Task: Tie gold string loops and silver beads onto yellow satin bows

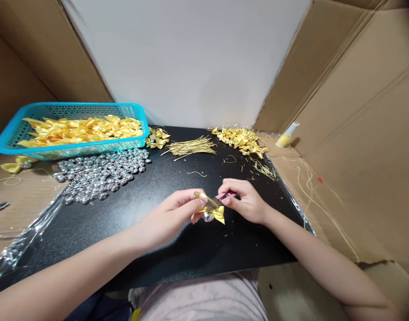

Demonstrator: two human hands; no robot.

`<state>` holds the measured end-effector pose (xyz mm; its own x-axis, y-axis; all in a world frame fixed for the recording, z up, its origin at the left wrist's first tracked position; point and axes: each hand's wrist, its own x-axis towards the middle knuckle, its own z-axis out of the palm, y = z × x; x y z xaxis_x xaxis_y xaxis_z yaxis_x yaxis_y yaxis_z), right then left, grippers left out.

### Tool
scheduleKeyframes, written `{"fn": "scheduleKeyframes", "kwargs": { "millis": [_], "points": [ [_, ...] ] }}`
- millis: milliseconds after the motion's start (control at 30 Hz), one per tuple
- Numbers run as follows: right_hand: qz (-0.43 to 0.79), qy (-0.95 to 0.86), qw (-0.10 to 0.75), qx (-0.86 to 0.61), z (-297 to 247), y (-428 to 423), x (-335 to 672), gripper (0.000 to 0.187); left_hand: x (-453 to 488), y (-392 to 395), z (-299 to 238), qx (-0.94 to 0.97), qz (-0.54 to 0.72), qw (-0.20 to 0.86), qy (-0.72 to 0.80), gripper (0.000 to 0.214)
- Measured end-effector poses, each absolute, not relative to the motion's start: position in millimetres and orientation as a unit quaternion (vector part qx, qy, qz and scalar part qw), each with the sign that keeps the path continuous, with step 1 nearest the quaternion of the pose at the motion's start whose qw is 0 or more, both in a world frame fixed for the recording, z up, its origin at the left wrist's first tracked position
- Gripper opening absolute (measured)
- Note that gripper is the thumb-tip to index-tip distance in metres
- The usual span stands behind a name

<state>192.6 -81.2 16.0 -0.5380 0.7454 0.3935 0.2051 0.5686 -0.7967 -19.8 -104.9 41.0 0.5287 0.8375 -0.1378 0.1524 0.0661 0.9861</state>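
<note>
My left hand (173, 215) is closed in a pinch on a small yellow ribbon bow (213, 207) with a silver bead (208, 216) under it, just above the black mat (177, 249). My right hand (245, 200) is closed on a small pink tool (226, 195) whose tip meets the bow. Both hands are near the middle of the mat, close to its front.
A blue basket (13, 133) of yellow bows stands at the back left. Many silver beads (100, 171) lie in front of it. Gold wires (191, 147) and a heap of finished bows (241, 139) lie at the back. A yellow glue bottle (287, 135) and cardboard walls are on the right.
</note>
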Motion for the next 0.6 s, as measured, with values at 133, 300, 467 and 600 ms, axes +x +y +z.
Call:
{"fn": "scheduleKeyframes", "kwargs": {
  "millis": [133, 300, 467, 600],
  "points": [
    [0.351, -0.801, 0.388, -0.292, 15.5, -81.7, 192.6, 0.044, -19.5, -104.8, 41.7, 0.620, 0.276, 0.617, 0.398, 0.027],
    [0.340, -0.795, 0.405, -0.298, 13.7, -80.7, 194.7, 0.042, -18.1, -105.6, 43.6, 0.618, 0.274, 0.622, 0.396, 0.027],
    [0.352, -0.786, 0.406, -0.305, 13.0, -79.7, 197.5, 0.042, -18.0, -105.4, 44.2, 0.622, 0.275, 0.617, 0.395, 0.027],
    [0.346, -0.796, 0.396, -0.299, 11.7, -79.6, 197.3, 0.042, -18.5, -105.1, 44.8, 0.625, 0.267, 0.621, 0.390, 0.027]
  ]
}}
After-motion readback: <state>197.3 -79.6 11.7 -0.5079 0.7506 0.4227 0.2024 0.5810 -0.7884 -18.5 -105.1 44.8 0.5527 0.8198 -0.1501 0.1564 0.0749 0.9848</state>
